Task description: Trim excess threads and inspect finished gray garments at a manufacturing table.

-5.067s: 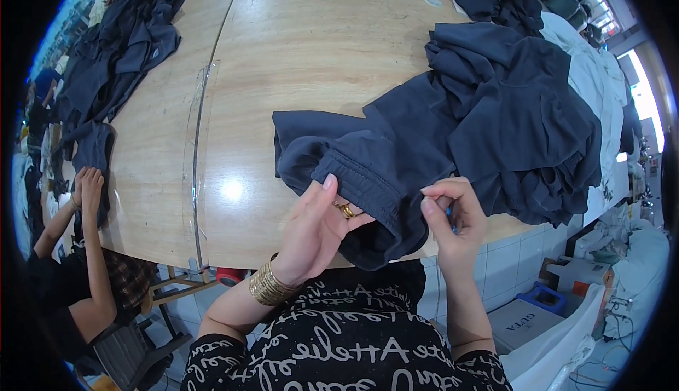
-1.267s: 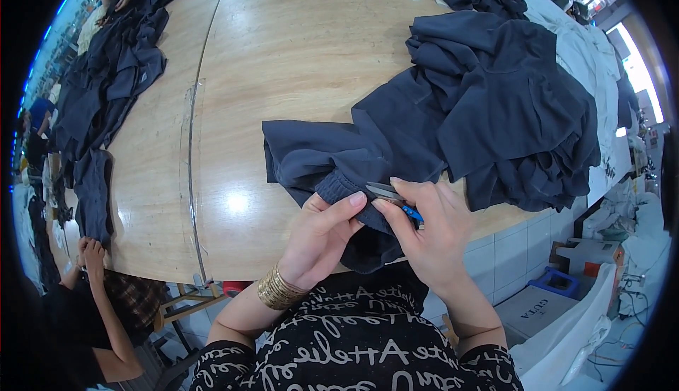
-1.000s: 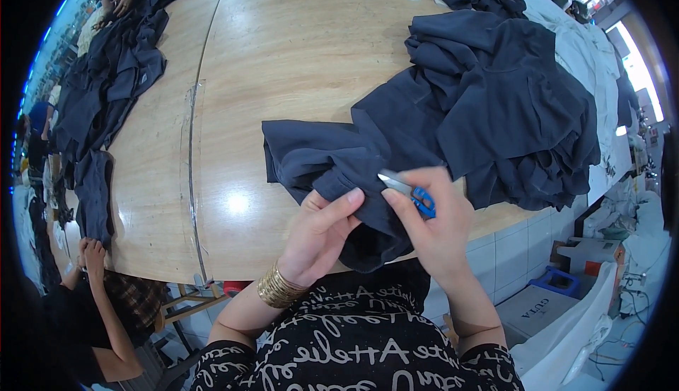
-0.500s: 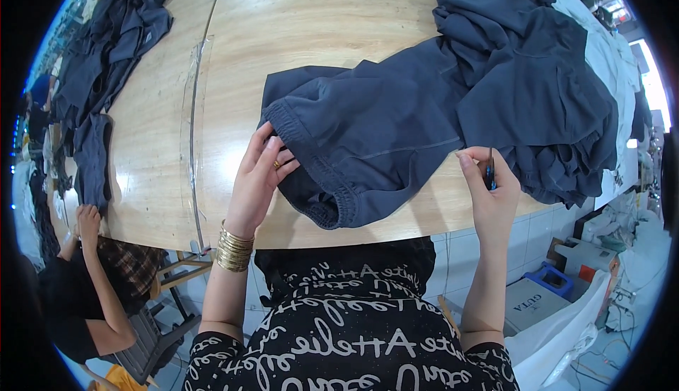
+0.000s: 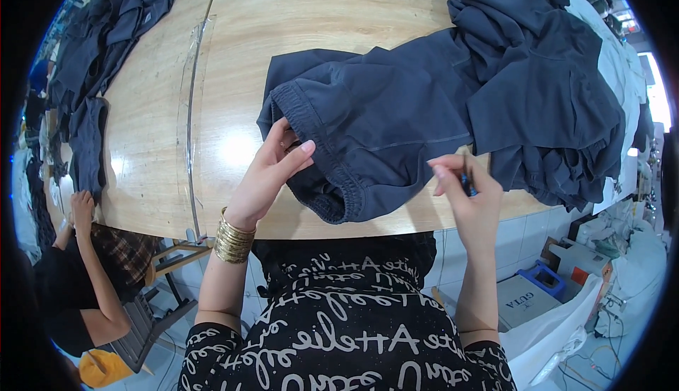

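Navy shorts (image 5: 382, 129) lie on the table (image 5: 233, 72); my left hand (image 5: 272, 171) pinches the waistband, my right hand (image 5: 467, 193) grips small blue snips (image 5: 467, 179).

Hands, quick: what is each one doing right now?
Left hand: grips the elastic waistband of the dark navy fabric garment.
Right hand: closed on a small blue-handled tool.
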{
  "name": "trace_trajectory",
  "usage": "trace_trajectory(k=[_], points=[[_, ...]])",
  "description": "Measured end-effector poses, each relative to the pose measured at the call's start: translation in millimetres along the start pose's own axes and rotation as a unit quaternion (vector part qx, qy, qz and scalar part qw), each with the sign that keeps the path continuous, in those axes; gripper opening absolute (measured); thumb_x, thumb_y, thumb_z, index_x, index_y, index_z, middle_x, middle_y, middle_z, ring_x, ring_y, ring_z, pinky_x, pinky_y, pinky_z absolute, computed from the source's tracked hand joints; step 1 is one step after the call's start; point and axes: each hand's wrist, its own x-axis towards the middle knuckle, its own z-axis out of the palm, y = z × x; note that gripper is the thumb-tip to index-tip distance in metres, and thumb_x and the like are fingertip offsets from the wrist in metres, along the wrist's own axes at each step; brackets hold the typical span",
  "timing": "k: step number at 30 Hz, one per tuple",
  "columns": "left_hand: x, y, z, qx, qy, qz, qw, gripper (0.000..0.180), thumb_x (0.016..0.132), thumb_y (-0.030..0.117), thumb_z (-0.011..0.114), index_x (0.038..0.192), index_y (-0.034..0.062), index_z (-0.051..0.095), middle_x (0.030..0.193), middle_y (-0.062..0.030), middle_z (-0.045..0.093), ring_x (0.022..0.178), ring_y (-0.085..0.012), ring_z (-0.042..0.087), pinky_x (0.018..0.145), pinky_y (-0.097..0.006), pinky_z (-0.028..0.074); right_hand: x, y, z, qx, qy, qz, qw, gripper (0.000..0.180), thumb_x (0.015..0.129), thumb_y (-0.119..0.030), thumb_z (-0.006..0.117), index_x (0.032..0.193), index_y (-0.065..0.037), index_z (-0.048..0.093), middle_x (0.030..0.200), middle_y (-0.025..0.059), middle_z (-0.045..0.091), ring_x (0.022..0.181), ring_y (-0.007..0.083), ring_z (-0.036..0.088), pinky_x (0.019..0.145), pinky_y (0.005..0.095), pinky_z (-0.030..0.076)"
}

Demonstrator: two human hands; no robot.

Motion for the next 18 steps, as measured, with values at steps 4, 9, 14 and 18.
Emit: trace_trajectory(k=[4,9,14,18], points=[[0.0,3.0,0.7,0.006,0.011,-0.004,1.000,0.066,0.090,0.029,0.058,0.140,0.0020,0.022,0.134,-0.0143,0.041,0.121,-0.0194,0.042,0.098,-0.033,0.039,-4.8,17.3,19.2,-0.055,-0.142,-0.083,0.985,0.014,0.078,-0.005,0.065,0.092,-0.002,0.065,0.072,0.0015,0.057,0.060,0.0056,0.049,0.053,0.0196,0.035],[-2.6,4.3,6.9,0.259,-0.016,0.096,0.961,0.047,0.088,0.030,0.059,0.119,-0.0027,0.047,0.113,-0.0180,0.054,0.103,-0.0248,0.054,0.086,-0.032,0.044,1.3,48.6,30.6,-0.170,-0.204,-0.130,0.955,0.015,0.076,-0.006,0.068,0.087,-0.001,0.059,0.076,0.0026,0.054,0.060,0.0088,0.048,0.054,0.0236,0.039],[-9.4,12.7,15.7,0.423,-0.040,0.116,0.898,0.037,0.086,0.031,0.062,0.087,-0.0064,0.056,0.077,-0.0187,0.059,0.068,-0.0269,0.060,0.059,-0.034,0.045,10.5,29.1,30.3,-0.048,-0.151,-0.063,0.985,0.011,0.081,-0.007,0.066,0.083,0.000,0.057,0.071,0.0017,0.054,0.062,0.0068,0.049,0.056,0.0232,0.040],[-0.8,7.3,12.3,0.376,-0.045,-0.010,0.925,0.039,0.090,0.030,0.057,0.094,-0.0085,0.056,0.080,-0.0184,0.062,0.060,-0.0198,0.061,0.052,-0.028,0.045,-3.6,24.3,47.2,0.012,-0.156,0.024,0.987,0.028,0.080,-0.019,0.069,0.099,-0.002,0.059,0.078,0.0079,0.061,0.067,0.0112,0.058,0.063,0.0245,0.046]])
